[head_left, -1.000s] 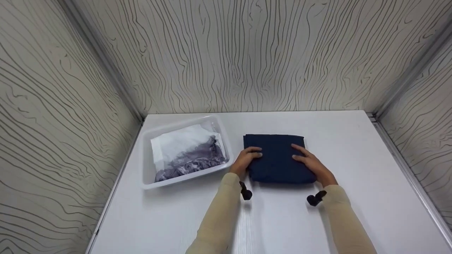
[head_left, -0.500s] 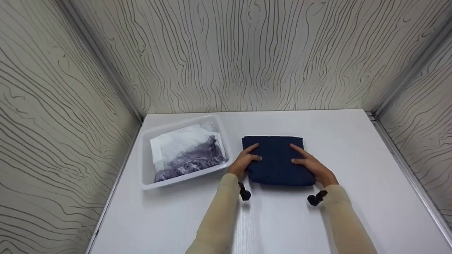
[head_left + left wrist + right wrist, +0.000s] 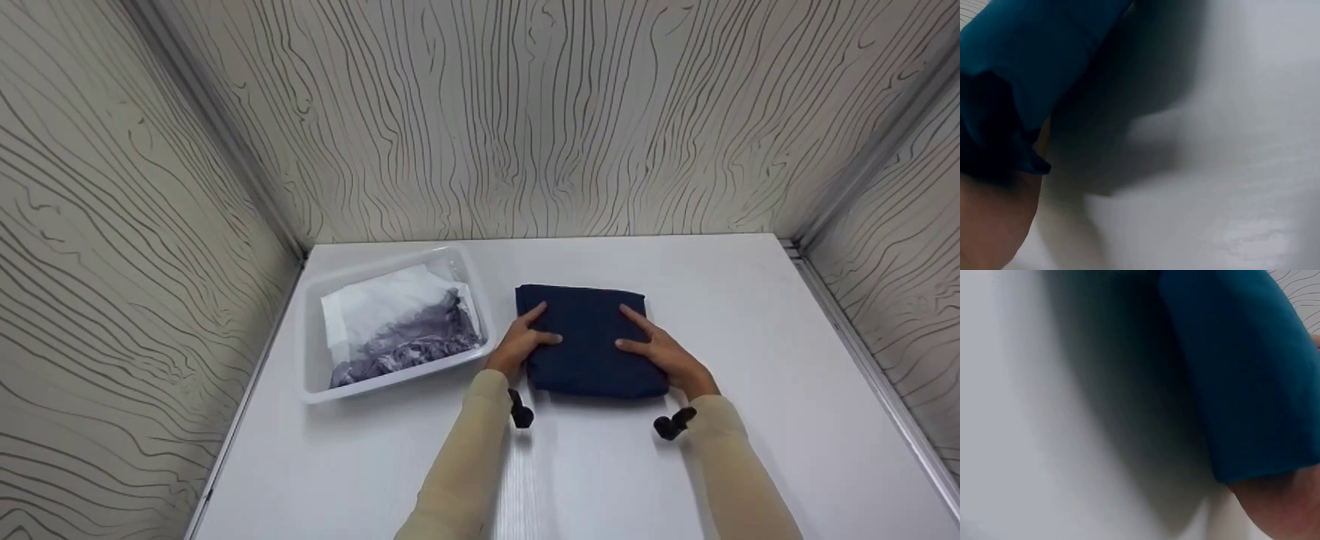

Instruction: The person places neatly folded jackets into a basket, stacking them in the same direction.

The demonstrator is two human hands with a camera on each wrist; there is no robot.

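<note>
Between my two hands is a folded navy cloth, thick and roughly square. My left hand grips its left side, thumb and forefinger spread on the top face, the other fingers out of sight. On the opposite side my right hand holds it the same way, thumb pointing inward. In the left wrist view a loose corner of the cloth hangs over the palm, and a shadow falls on the surface beside it. The right wrist view shows the smooth folded side of the cloth against the base of the hand.
Left of the cloth stands a white plastic bin. In it lies a clear packet with white and greyish-purple contents. The white table meets wood-grain panels at the back and sides.
Both hands stay at the cloth's sides. The left forefinger has moved up and away from the thumb, and the right thumb has slid slightly inward. The cloth has shifted only slightly.
</note>
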